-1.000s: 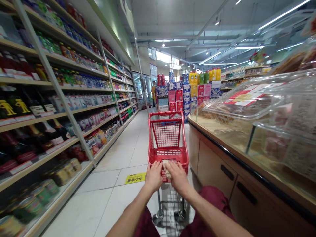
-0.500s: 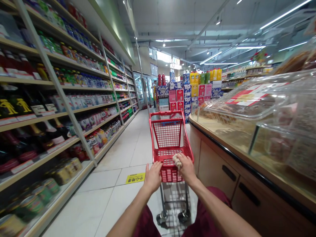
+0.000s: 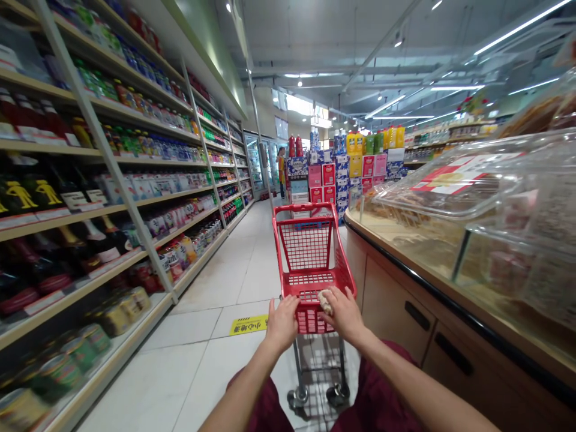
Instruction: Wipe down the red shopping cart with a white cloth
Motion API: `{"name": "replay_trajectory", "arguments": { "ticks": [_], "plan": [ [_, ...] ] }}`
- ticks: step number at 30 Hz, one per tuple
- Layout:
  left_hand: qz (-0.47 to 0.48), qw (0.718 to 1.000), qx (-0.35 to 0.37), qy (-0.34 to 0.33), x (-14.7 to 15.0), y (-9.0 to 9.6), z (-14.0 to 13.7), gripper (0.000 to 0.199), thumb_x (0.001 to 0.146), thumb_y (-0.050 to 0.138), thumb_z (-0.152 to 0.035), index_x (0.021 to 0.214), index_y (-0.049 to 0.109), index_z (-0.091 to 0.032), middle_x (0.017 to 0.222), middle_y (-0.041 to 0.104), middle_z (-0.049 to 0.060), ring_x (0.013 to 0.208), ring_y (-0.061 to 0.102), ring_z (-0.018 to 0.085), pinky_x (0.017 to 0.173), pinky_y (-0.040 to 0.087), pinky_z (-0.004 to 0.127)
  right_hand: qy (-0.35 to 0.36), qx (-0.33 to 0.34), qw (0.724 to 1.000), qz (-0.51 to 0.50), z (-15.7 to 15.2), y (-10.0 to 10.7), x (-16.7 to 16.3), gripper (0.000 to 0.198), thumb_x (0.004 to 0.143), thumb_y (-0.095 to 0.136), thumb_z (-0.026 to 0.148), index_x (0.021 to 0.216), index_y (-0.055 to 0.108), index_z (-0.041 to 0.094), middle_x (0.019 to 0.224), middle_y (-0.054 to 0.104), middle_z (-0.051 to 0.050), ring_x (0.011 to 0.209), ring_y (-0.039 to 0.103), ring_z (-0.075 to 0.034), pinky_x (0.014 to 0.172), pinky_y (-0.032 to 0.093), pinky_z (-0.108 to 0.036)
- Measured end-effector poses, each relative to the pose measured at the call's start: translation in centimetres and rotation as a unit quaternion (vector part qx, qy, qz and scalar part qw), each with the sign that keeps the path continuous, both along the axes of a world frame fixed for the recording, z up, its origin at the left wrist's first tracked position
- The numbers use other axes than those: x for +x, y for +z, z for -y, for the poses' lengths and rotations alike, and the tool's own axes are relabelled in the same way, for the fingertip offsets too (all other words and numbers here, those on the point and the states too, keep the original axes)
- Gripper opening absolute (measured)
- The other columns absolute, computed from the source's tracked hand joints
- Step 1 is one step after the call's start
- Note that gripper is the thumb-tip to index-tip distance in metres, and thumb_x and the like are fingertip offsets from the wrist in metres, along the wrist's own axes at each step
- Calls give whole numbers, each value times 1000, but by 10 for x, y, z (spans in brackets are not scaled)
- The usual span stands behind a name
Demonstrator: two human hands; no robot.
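Holding a pale cloth [image 3: 325, 303], the half-curled right hand [image 3: 344, 315] touches the cart [image 3: 310, 278].

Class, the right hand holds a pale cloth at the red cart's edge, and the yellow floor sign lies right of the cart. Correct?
Not quite: the head view shows the yellow floor sign left of the red cart, not right. The right hand does hold a pale cloth at the cart's edge.

Wears maroon trousers [image 3: 393, 384], loose and creased around the legs. Shows bare forearms [image 3: 249, 384] and bare hands [image 3: 283, 324].
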State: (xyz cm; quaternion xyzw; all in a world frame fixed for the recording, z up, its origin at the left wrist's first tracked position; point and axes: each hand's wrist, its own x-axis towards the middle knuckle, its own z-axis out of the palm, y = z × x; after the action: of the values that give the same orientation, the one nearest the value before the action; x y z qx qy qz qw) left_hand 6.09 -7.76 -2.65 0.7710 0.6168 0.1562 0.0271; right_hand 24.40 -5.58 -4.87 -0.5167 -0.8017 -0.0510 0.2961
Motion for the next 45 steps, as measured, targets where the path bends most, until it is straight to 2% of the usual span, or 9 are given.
{"name": "replay_trajectory", "arguments": {
  "ticks": [3, 9, 12, 15, 20, 27, 33, 39, 45],
  "plan": [
    [-3, 1000, 6, 0, 1, 0, 1, 50, 70, 37, -10, 118, 45, -20, 128, 46, 5, 122, 35, 16, 104, 12, 49, -4, -12, 998, -57, -1, 7, -13, 23, 76, 47, 20, 97, 57, 21, 106, 61, -7, 106, 50, -21, 96, 27, -48],
    [-7, 1000, 5, -7, -3, 0, 1, 52, 70, 36, -9, 119, 44, -23, 128, 46, 4, 122, 35, 16, 104, 9, 51, 53, 53, 997, -30, -5, -6, 4, 43, 73, 40, 3, 109, 54, 23, 118, 55, -7, 110, 48, -18, 94, 33, -41],
    [-10, 1000, -4, -4, 2, 1, 1, 53, 70, 36, -9, 120, 42, -23, 130, 44, 4, 123, 33, 16, 105, 9, 50, -13, 94, 995, -24, -9, -20, 21, 46, 74, 37, 2, 114, 52, 20, 120, 53, -10, 112, 47, -19, 95, 31, -43],
    [-14, 1000, -14, 2, 10, 3, 1, 53, 69, 36, -9, 121, 42, -22, 131, 43, 5, 123, 33, 17, 105, 10, 49, -54, 126, 990, -29, -5, -34, 8, 52, 71, 36, -1, 118, 49, 19, 124, 50, -9, 117, 42, -20, 96, 30, -42],
    [-4, 1000, -8, 6, 14, 3, 3, 58, 70, 34, -8, 127, 34, -18, 132, 41, 6, 123, 33, 16, 106, 9, 47, 25, 134, 991, 13, 1, -33, -20, 52, 73, 36, -1, 118, 49, 21, 125, 49, -6, 120, 38, -19, 96, 30, -40],
    [1, 1000, -20, 15, 16, 3, 3, 63, 69, 32, -7, 131, 26, -16, 134, 39, 7, 124, 32, 15, 106, 8, 46, -113, 97, 988, -39, -3, -25, 38, 51, 72, 34, -1, 117, 49, 17, 125, 48, -12, 116, 43, -21, 96, 30, -46],
    [3, 999, -36, 5, 19, 7, 2, 65, 68, 32, -8, 132, 24, -16, 134, 38, 7, 122, 34, 16, 106, 8, 47, 51, 139, 989, -5, 5, -30, -28, 46, 75, 38, 2, 116, 51, 18, 124, 49, -10, 117, 42, -18, 95, 34, -37],
    [45, 999, -26, -7, 14, 3, 1, 68, 65, 32, -7, 132, 23, -16, 133, 40, 6, 122, 34, 13, 106, 6, 46, 54, 183, 982, -10, 9, -30, 1, 40, 79, 35, 5, 113, 54, 17, 121, 52, -10, 117, 43, -19, 94, 36, -40],
    [29, 999, -38, -10, 16, 2, -1, 62, 70, 31, -10, 131, 25, -18, 135, 37, 5, 124, 31, 14, 106, 9, 46, 66, 94, 993, 28, 29, -74, -19, 37, 77, 44, 5, 105, 59, 23, 108, 62, -5, 102, 55, -17, 88, 43, -32]
  ]
}}
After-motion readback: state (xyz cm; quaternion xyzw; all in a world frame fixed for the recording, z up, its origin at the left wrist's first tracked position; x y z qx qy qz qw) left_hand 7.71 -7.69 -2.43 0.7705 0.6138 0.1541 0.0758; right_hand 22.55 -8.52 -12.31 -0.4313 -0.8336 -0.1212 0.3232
